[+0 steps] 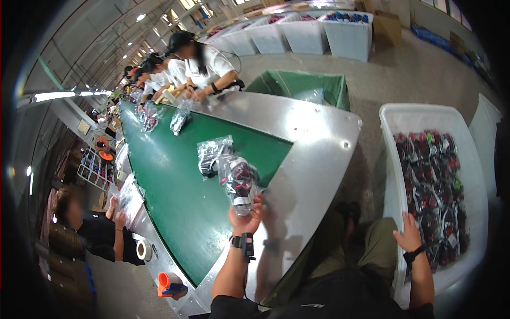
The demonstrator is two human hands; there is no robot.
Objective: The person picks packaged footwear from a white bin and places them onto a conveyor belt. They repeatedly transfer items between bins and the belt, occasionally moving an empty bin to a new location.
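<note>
My left hand (246,217) grips the near end of a clear plastic bag of shoes (239,181), black with pink and white parts, above the end of the green conveyor belt (180,212). Just behind it, another clear bag (212,153) with black-and-white contents lies on the belt. On the left rim of a large white bin (390,159), my right hand (408,234) rests with its fingers stretched out and nothing in them. Several rows of dark bagged shoes (427,175) with red and green touches fill much of that bin.
A metal table edge (313,154) borders the belt. Beyond it stands a green cloth-sided bin (297,82). Co-workers (207,66) handle bags along the far side; another person (101,228) works at the left. Tape (143,249) and an orange cup (169,282) stand near the left edge.
</note>
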